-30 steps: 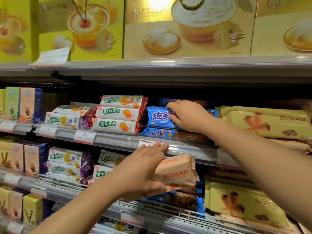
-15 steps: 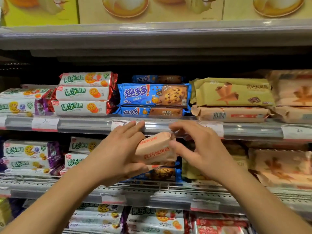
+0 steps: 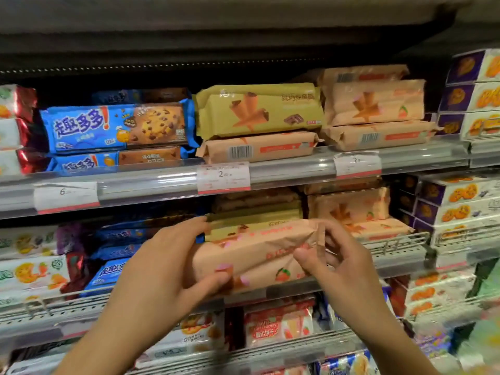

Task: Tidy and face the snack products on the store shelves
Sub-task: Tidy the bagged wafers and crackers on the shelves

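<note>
The peach wafer pack [image 3: 257,255] now lies turned lengthwise before the middle shelf rail [image 3: 400,263], left hand [image 3: 162,269] gripping one end, right hand [image 3: 341,263] pinching the crimped seal. Light, crinkly, crushable (wafers inside, likely): hold by the ends.

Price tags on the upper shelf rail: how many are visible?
3: price tag marked 6 at left, middle price tag, right price tag. More may lie beyond the frame.

Grey metal store shelves [image 3: 297,171] in stacked tiers, clear plastic rail fronts, white price tags [image 3: 223,176] with red lower edges, wire dividers [image 3: 395,243], dark shadowed recess [image 3: 189,58] beneath the upper shelf
</note>
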Available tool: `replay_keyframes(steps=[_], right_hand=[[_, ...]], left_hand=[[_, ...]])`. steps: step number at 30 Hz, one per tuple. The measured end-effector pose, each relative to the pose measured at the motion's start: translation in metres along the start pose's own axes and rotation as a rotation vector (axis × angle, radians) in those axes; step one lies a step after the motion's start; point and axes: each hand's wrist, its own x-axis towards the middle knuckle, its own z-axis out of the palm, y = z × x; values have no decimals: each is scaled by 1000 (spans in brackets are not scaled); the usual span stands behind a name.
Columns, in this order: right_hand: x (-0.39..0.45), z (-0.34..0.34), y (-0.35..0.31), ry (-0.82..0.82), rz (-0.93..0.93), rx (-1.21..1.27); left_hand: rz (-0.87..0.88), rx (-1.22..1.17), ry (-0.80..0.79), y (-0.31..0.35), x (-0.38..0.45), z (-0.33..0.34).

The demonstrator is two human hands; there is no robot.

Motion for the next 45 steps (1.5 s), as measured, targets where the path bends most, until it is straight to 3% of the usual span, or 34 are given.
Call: replay_keyframes(steps=[5,7,17,24,29,33,37,41,45], right_hand=[[-1,-63,34,183,89,104],[1,-85,47,216,93,104],[27,-184,127,480,98,-92],[75,-199,151,335,22,-405],[98,-194,173,150,17,-628],[96,-188,187,121,6,-817],[92,-189,184,131,11,-810],[56,-167,168,179,-226,-861],[27,-127,158,-7,-389,-774]], left_hand=[[-430,-505,200,50,0,57],[-521,-659,216,75,9,83],[-473,-726,6,190,72,179],[-475,-562,-37,209,113,215],[-463,-231,-164,212,122,225],[-469,-94,-220,217,120,226],[-500,-204,-206,215,116,233],[-404,-338,-97,208,90,232],[-252,-381,-10,207,44,216]])
